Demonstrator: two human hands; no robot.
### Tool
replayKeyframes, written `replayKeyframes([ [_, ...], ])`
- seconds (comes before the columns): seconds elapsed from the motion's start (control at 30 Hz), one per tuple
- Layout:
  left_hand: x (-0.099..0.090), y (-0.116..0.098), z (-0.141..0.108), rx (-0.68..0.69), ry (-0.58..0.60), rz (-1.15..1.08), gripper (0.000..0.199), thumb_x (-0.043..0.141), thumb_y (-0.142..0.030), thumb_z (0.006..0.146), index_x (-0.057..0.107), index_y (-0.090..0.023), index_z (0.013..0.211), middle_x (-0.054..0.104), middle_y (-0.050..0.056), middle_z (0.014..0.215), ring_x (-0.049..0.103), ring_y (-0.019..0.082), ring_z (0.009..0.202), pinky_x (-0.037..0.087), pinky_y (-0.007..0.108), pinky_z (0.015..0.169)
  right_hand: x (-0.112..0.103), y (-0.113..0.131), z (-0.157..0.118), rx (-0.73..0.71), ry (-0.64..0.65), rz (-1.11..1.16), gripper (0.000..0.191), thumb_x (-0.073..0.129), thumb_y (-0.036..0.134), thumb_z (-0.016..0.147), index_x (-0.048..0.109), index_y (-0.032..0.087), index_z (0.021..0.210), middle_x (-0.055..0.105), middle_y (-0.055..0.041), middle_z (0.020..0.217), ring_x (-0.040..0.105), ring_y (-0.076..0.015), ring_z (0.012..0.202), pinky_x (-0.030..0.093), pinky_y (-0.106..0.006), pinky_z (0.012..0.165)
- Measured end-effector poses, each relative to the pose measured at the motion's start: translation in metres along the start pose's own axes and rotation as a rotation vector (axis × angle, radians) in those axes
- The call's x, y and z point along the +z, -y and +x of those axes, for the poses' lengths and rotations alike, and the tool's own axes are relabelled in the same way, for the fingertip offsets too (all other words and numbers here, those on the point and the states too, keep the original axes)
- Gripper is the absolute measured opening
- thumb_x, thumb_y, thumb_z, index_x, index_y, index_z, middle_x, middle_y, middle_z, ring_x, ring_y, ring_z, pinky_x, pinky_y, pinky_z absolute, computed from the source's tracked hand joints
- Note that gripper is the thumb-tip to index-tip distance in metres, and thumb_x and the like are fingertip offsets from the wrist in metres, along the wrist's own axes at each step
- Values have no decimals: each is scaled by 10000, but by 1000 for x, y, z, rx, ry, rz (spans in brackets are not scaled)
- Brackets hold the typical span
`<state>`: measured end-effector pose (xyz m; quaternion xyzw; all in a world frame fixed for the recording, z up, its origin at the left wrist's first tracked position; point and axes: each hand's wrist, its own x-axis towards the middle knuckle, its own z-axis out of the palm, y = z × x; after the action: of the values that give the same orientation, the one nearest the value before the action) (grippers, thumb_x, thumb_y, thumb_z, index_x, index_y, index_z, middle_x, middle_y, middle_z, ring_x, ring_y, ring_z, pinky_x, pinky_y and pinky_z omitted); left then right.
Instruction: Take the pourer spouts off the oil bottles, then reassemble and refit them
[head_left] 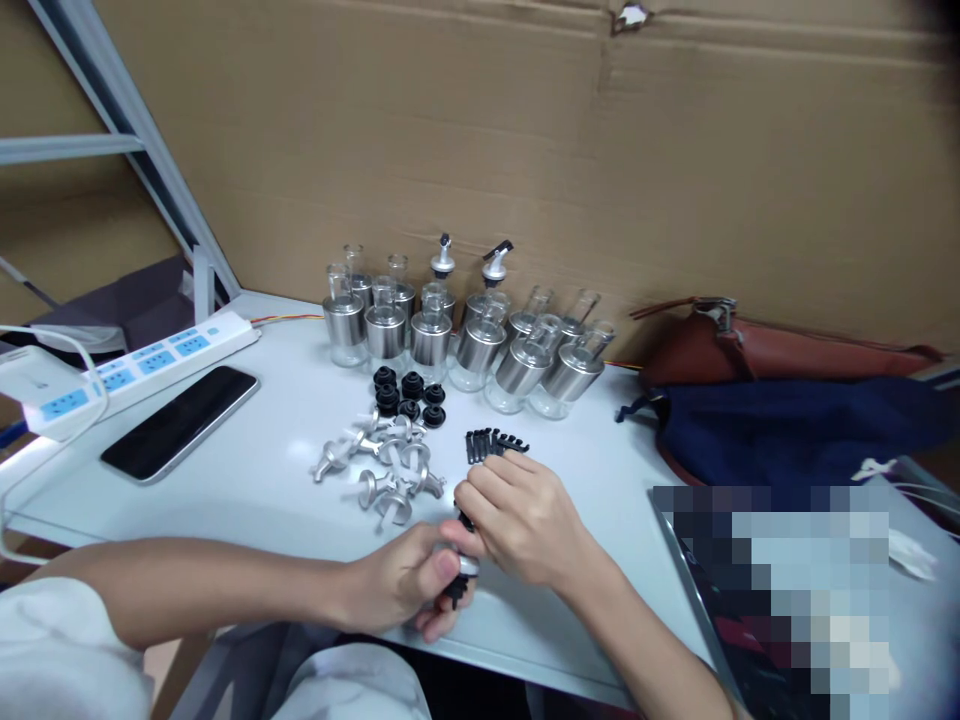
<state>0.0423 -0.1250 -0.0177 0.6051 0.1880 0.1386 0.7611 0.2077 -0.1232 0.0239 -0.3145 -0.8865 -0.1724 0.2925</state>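
Note:
Near the table's front edge, my left hand is closed around a bottle pourer, a silver cap with a black stopper pointing down. My right hand is closed at the pourer's upper end, where a bit of black shows between the fingers; most of that end is hidden. Just beyond my right hand lies a row of small black levers. Left of it is a loose pile of silver pourer spouts. Behind the pile stand several black ribbed stoppers.
Several glass bottles with steel sleeves stand at the back against a cardboard wall; two carry pourers. A phone and a power strip lie left. A brown bag, navy cloth and a partly blurred dark-edged object are right.

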Motion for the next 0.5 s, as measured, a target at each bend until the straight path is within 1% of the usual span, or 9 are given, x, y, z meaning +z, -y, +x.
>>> replayKeyframes([
  [0.13, -2, 4, 0, -24, -13, -30, 744, 276, -892, 717, 437, -172, 621, 433, -16, 451, 355, 74, 359, 290, 208, 388, 12, -4, -4, 48, 29, 98, 640, 209, 349, 1060, 524, 159, 536, 465, -2, 493, 357, -137, 486, 240, -291, 521],
  [0.27, -3, 5, 0, -22, -9, -41, 739, 234, -882, 736, 415, -177, 608, 433, -17, 459, 357, 69, 366, 300, 199, 389, 17, -3, -7, 69, -21, 166, 620, 256, 348, 1055, 506, 159, 519, 469, 3, 491, 356, -129, 476, 234, -284, 511],
  [0.33, -3, 4, 1, 3, 3, -45, 734, 288, -898, 698, 411, -179, 613, 421, -30, 462, 356, 64, 365, 298, 192, 378, 16, -3, -6, 73, -34, 168, 607, 276, 383, 1045, 523, 154, 540, 479, 0, 507, 370, -130, 487, 233, -281, 514],
  [0.4, -3, 2, 2, 32, 17, -40, 712, 404, -891, 656, 413, -181, 603, 408, -43, 449, 354, 59, 358, 286, 187, 364, 14, -3, -6, 85, 2, 188, 623, 240, 439, 1037, 567, 145, 595, 508, -11, 537, 403, -134, 507, 243, -279, 522],
  [0.43, -2, 2, 3, 36, 21, -24, 692, 458, -867, 660, 416, -180, 586, 404, -45, 438, 354, 59, 358, 280, 188, 364, 14, -2, -6, 93, 29, 204, 640, 213, 458, 1035, 583, 142, 620, 518, -14, 544, 414, -135, 511, 249, -279, 523],
  [0.5, -1, 1, 4, 25, 17, 33, 654, 511, -801, 712, 414, -179, 536, 405, -36, 417, 356, 60, 360, 278, 194, 369, 15, -2, -7, 123, 77, 234, 668, 173, 466, 1037, 592, 143, 630, 524, -16, 542, 416, -134, 503, 252, -278, 516],
])
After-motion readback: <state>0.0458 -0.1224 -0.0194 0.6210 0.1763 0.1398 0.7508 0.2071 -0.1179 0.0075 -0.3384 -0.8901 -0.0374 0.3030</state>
